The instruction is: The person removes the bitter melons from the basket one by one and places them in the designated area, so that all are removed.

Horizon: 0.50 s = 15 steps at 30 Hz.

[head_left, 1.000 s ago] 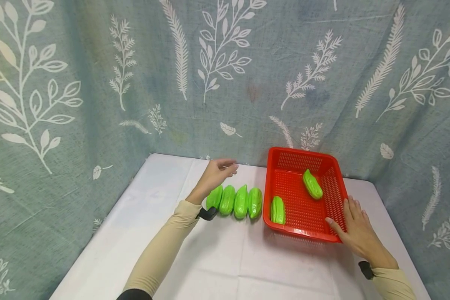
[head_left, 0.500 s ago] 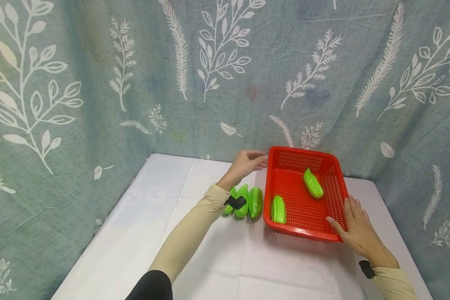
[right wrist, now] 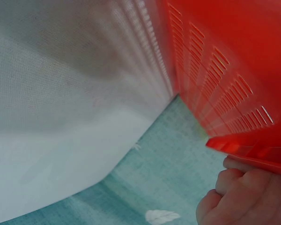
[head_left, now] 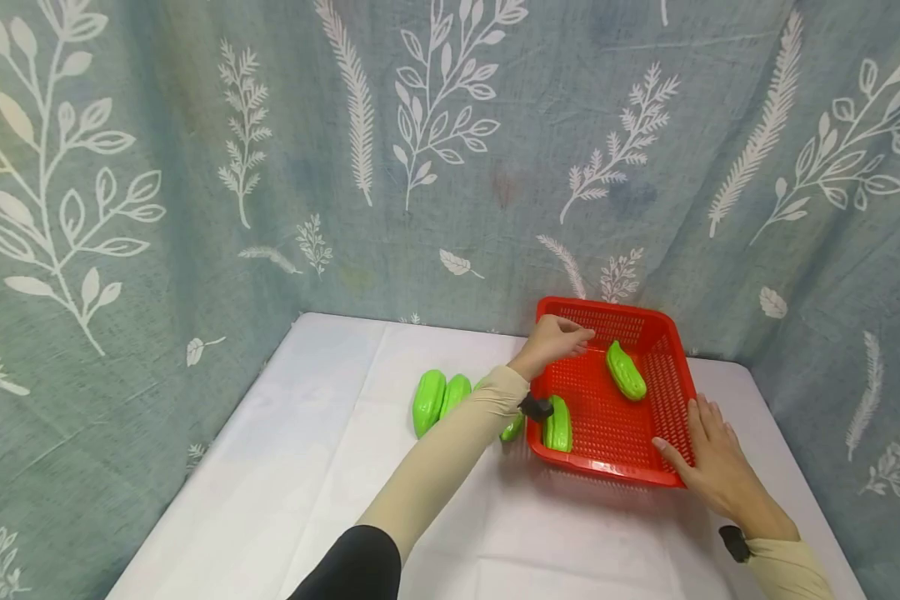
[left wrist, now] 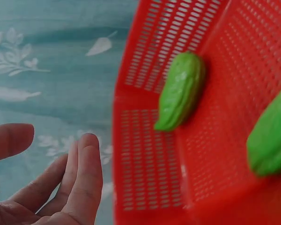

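A red plastic basket (head_left: 611, 475) stands at the table's back right, with two bright green gourd-like vegetables inside: one gourd (head_left: 626, 371) by its right wall, another gourd (head_left: 559, 425) by its left wall. My left hand (head_left: 557, 342) hovers over the basket's back left part, thumb and fingers apart around nothing. In the left wrist view the same hand (left wrist: 61, 187) shows bare beside the basket wall. My right hand (head_left: 720, 462) holds the basket's right rim near the front corner, thumb on the inner side, fingers along the outside.
More green gourds lie in a row left of the basket, among them an outer gourd (head_left: 429, 402) and its neighbour (head_left: 455, 392); my left forearm partly hides the others. A leaf-patterned curtain (head_left: 420, 167) hangs around the white table (head_left: 255, 467).
My left hand has swept right from above the row of gourds to over the basket, uncovering the row's left end. My right hand and the basket have stayed in place.
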Available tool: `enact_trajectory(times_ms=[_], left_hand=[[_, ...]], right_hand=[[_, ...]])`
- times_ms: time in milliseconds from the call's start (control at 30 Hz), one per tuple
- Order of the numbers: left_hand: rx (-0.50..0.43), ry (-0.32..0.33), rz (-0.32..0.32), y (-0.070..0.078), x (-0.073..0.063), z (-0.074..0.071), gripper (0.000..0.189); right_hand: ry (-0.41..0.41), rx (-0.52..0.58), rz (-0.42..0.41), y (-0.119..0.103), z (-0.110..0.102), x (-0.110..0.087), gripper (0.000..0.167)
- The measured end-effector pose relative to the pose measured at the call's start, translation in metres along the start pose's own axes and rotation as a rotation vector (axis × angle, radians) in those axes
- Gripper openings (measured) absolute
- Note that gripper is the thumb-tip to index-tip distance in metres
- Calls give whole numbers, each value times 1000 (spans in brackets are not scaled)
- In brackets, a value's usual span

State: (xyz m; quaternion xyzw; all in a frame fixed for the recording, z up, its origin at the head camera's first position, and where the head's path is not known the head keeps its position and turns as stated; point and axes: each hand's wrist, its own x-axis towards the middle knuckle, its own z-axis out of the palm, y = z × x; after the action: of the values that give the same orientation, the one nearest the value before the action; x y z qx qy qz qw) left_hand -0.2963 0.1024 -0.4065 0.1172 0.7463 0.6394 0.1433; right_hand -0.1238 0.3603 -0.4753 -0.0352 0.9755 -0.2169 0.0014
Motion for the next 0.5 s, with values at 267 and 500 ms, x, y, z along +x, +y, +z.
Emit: enact_trajectory(times_ms=[267,500], left_hand=[[98,87,-112,-11,10,32,32],[168,106,-144,-22,18,52,27]], right_hand=[[18,0,-25,0,-1,3,100],[2,5,11,-1,0,1,104]])
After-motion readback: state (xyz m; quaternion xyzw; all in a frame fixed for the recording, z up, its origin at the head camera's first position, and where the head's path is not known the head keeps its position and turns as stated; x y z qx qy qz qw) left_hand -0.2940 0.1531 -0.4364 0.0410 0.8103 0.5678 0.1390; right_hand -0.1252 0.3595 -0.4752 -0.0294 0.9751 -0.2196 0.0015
